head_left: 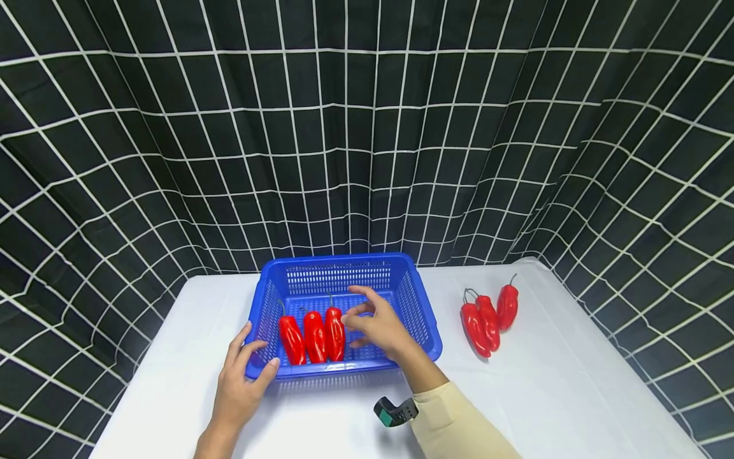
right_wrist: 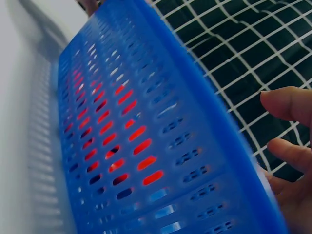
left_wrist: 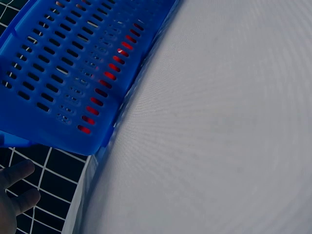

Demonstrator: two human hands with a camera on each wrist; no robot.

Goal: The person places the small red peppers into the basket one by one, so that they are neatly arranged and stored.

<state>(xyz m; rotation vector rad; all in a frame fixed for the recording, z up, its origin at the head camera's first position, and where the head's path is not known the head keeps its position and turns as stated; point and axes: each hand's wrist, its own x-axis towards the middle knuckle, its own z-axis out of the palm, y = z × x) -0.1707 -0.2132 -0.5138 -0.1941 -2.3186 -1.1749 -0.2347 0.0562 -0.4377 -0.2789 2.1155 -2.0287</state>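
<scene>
A blue plastic basket (head_left: 344, 260) with slotted walls stands on the white table, in front of a dark curtain. Inside lie three red peppers side by side, stems toward the back: the left one (head_left: 292, 340), the middle one (head_left: 315, 338) and the right one (head_left: 335, 335). My left hand (head_left: 236, 386) is at the basket's front left corner, thumb by the front rim and fingers spread along the side. Over the basket, my right hand (head_left: 380, 326) has its fingers parted, thumb and fingertips close beside the right pepper. Red shows through the slotted wall (right_wrist: 161, 92) in the right wrist view.
Three more red peppers (head_left: 487, 322) lie on the table (head_left: 550, 382) to the right of the basket. A black strap (head_left: 401, 411) hangs by the right sleeve (head_left: 453, 421). The black curtain (head_left: 355, 127) with white grid lines rises behind the table and at both sides.
</scene>
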